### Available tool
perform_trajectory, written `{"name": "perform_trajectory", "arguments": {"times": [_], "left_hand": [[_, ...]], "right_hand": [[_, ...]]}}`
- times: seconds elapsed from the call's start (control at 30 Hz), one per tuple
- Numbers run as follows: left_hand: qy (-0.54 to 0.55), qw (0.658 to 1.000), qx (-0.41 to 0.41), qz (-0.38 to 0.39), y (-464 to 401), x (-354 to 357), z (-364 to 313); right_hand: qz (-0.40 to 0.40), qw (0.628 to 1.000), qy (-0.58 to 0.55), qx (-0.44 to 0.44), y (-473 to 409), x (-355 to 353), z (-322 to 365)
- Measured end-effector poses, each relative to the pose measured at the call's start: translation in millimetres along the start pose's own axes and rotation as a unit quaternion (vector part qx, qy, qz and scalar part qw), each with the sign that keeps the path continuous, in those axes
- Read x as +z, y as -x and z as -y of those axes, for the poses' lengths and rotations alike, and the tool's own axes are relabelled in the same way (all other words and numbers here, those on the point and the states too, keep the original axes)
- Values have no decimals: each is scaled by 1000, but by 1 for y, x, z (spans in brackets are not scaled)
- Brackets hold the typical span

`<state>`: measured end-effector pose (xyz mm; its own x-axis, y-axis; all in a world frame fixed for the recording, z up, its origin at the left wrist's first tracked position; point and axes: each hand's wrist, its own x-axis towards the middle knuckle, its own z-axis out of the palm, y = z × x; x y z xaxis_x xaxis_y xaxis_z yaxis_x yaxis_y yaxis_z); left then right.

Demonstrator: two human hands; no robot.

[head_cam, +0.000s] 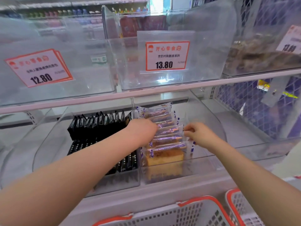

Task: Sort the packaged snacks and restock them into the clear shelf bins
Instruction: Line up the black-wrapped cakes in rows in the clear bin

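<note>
Where the lower clear plastic bin [210, 115] sits under the white shelf rail [162, 91]: row of clear-wrapped yellow cake slices with purple print [164, 137], standing on edge, front to back, in the right compartment. Left hand [143, 129] on the row's left edge, fingers curled over the wrappers; whether actually clamped cannot be told. Right hand [197, 133] at the row's right edge, thumb and fingertips pinching a wrapper end. Just left, behind a clear divider, two rows of upright black snack packets [99, 123]. Above, empty-looking clear upper bins [101, 74] bearing orange-bordered white price cards, 12.80 [39, 67] and 13.80 [167, 55]. Below, near the bottom edge, white perforated baskets with orange rims [184, 214].
</note>
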<state>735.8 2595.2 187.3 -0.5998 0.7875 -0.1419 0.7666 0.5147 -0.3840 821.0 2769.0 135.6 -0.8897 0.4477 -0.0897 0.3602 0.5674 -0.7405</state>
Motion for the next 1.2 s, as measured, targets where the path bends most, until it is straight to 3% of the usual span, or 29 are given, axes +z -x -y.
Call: {"name": "perform_trajectory", "arguments": {"times": [0.07,0.2,0.33,0.43,0.7,0.87,0.97,1.1,1.2], "left_hand": [[-23,999,-11,34,-4,3,0],[-34,999,-26,28,-9,3,0],[11,997,-47,58,-22,0,1],[35,998,-40,22,-32,-1,5],[12,996,-33,81,-43,3,12],[26,998,-46,41,-49,5,20],[-28,999,-39,21,-50,10,25],[-85,993,-36,76,-49,8,23],[-60,996,-46,51,-42,3,23]], "right_hand": [[-1,1000,-9,10,-6,3,3],[-13,1000,1,16,-15,2,4],[-32,999,-22,14,-22,2,-2],[-28,997,-69,5,-29,3,-2],[-53,998,-19,-22,-50,7,3],[-21,996,-82,11,-56,7,-10],[9,996,-93,-3,-57,11,-10],[2,999,-36,-2,-57,12,-11],[-39,999,34,-3,-45,8,-6]]}}
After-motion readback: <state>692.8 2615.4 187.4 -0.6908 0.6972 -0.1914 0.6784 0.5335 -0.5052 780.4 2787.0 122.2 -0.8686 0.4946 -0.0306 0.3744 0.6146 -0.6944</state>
